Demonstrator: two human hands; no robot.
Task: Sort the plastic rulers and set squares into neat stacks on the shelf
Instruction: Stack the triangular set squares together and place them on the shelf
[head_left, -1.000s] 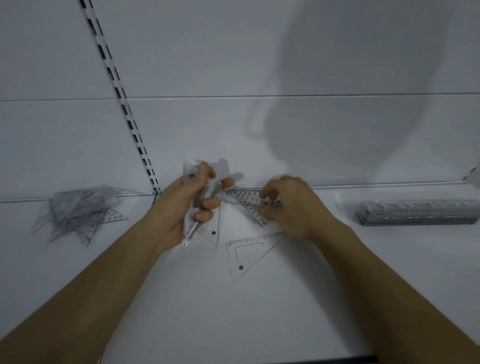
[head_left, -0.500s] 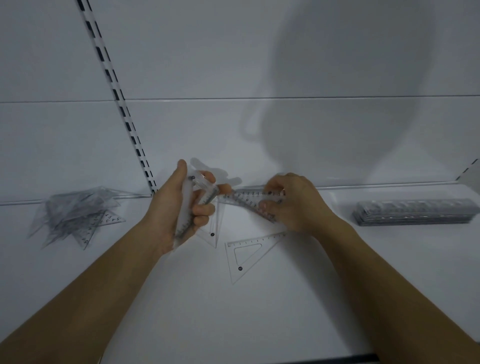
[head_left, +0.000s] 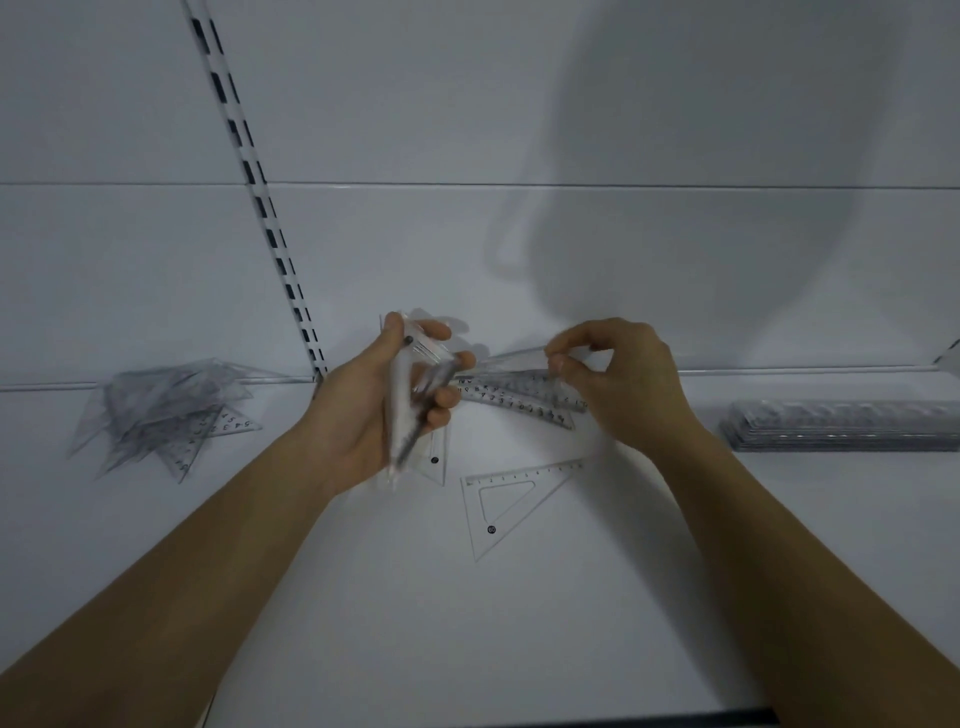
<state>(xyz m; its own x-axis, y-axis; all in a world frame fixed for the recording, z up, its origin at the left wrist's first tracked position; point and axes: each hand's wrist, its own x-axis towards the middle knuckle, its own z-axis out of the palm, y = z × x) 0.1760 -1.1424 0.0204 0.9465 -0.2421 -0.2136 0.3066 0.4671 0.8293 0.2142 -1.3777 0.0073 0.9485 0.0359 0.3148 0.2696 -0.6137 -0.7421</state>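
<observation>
A bundle of set squares (head_left: 402, 410) is gripped upright in the left hand (head_left: 363, 410), above the shelf (head_left: 519, 623); one clear set square (head_left: 511, 361) is pinched by the right hand (head_left: 618, 379) over scattered pieces (head_left: 519, 408).

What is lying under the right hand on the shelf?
Under the right hand, a few clear set squares lie overlapping on the shelf. Their right ends are covered by the hand, so their number is unclear.
</observation>
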